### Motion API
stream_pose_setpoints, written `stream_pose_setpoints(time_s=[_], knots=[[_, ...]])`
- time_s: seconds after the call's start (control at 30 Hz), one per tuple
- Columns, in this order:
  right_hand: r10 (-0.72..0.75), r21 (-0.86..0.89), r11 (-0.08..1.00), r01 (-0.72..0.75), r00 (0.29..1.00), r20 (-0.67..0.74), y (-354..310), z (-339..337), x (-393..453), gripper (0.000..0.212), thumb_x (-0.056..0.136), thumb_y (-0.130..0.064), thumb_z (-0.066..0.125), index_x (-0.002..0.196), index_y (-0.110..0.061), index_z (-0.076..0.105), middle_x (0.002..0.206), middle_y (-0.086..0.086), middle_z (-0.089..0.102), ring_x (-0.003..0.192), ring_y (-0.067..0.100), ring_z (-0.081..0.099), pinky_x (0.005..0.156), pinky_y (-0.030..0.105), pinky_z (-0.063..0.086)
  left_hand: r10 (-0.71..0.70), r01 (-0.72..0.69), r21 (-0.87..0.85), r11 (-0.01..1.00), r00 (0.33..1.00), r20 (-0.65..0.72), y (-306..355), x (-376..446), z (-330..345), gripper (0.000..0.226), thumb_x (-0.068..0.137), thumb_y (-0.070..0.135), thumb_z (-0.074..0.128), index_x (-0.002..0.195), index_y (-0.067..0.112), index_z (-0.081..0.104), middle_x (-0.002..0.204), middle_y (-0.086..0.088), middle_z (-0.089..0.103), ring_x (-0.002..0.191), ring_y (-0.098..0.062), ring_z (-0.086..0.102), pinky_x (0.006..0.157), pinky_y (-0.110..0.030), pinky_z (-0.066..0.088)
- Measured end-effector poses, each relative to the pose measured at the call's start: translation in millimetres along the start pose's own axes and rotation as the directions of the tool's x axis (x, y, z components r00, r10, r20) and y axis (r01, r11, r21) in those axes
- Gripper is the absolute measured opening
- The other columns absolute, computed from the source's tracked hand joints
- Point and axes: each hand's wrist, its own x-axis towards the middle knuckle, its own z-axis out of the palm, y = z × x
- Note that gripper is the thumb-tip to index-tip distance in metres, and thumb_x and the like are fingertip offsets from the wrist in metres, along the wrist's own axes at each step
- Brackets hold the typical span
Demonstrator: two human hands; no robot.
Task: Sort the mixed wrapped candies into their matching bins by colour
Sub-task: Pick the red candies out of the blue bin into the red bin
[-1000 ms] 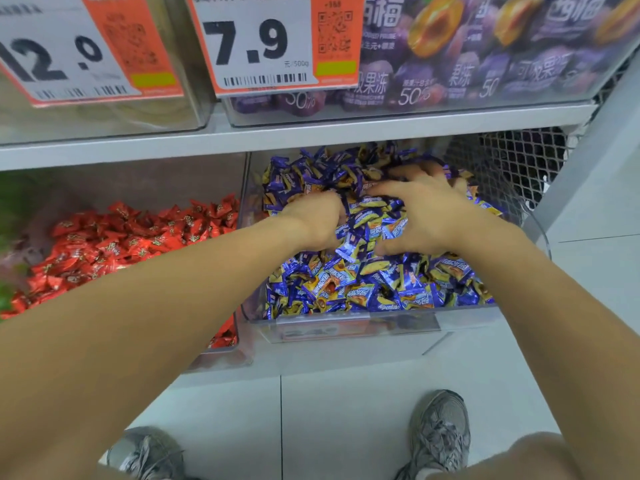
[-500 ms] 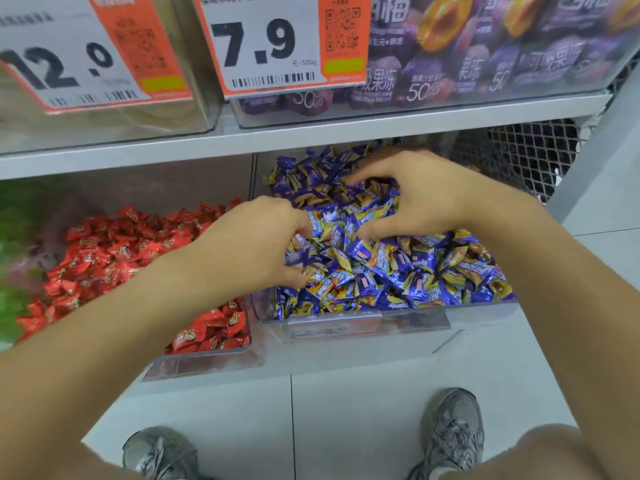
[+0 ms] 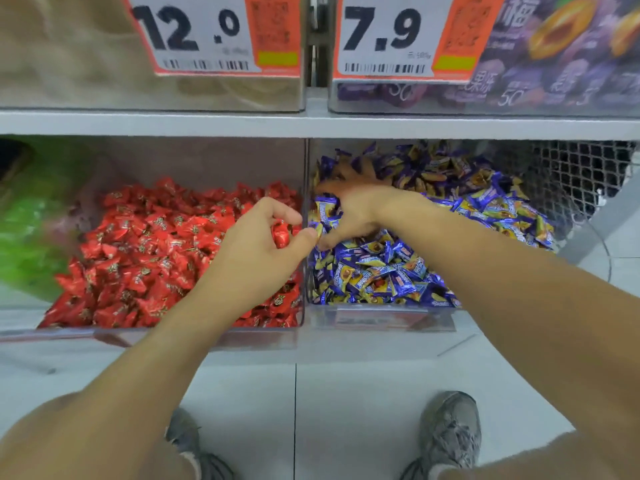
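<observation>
left hand (image 3: 258, 251): fingers curled, pinching a red candy (image 3: 281, 234) against thumb, over right edge of red bin (image 3: 194, 336)
right hand (image 3: 349, 211): fingers spread and blurred, reaching into blue candies (image 3: 388, 271) at left side of blue bin (image 3: 381, 318); grip on any candy cannot tell
red candies (image 3: 152, 254): heaped left of left fingers

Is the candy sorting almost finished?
Not quite. The red bin shows only red candies. The left hand holds a red candy over it. The right hand is in the blue bin, where something reddish shows among the blue candies.
</observation>
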Motion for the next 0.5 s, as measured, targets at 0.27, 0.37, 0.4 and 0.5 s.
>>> stream_pose_setpoints(time_s=[0.27, 0.37, 0.4, 0.5], knots=[[-0.145, -0.132, 0.982, 0.138, 0.988, -0.049, 26.7, 2.7, -23.8, 0.058, 0.085, -0.061, 0.060, 0.132, -0.028, 0.056, 0.141, 0.003, 0.048, 0.123, 0.029, 0.052, 0.099, 0.041, 0.046, 0.048, -0.049, 0.021, 0.999, 0.999, 0.019, -7.1, 2.4, -6.3, 0.024, 0.085, 0.043, 0.067, 0.097, 0.026, 0.058, 0.068, 0.016, 0.047, 0.060, 0.001, 0.043, 0.058, -0.020, 0.032], [-0.104, -0.203, 0.974, 0.100, 0.994, -0.013, 42.6, -7.6, -43.4, 0.058, 0.084, -0.065, 0.055, 0.120, -0.021, 0.065, 0.140, -0.001, 0.053, 0.120, 0.026, 0.054, 0.096, 0.037, 0.047, 0.044, -0.045, 0.025, 0.999, 0.998, 0.038, -7.2, 1.2, -7.4, 0.024, 0.085, 0.045, 0.066, 0.097, 0.026, 0.058, 0.069, 0.015, 0.048, 0.058, 0.000, 0.042, 0.057, -0.021, 0.031], [-0.076, -0.226, 0.970, 0.083, 0.996, 0.039, 43.6, -13.7, -50.4, 0.062, 0.081, -0.069, 0.053, 0.120, -0.021, 0.065, 0.143, -0.001, 0.051, 0.123, 0.025, 0.052, 0.100, 0.037, 0.046, 0.042, -0.043, 0.026, 0.999, 0.998, 0.043, -7.7, 1.0, -7.4, 0.024, 0.085, 0.046, 0.066, 0.096, 0.026, 0.058, 0.069, 0.015, 0.047, 0.059, 0.000, 0.042, 0.058, -0.022, 0.032], [0.056, -0.254, 0.967, 0.007, 0.969, 0.242, 36.7, -37.1, -71.2, 0.090, 0.068, -0.088, 0.049, 0.139, -0.034, 0.052, 0.152, -0.005, 0.042, 0.135, 0.023, 0.044, 0.109, 0.038, 0.039, 0.031, -0.032, 0.023, 0.999, 0.998, 0.053, -6.0, 1.3, -8.4, 0.025, 0.084, 0.047, 0.066, 0.096, 0.026, 0.058, 0.070, 0.014, 0.048, 0.061, -0.001, 0.043, 0.061, -0.026, 0.033]])
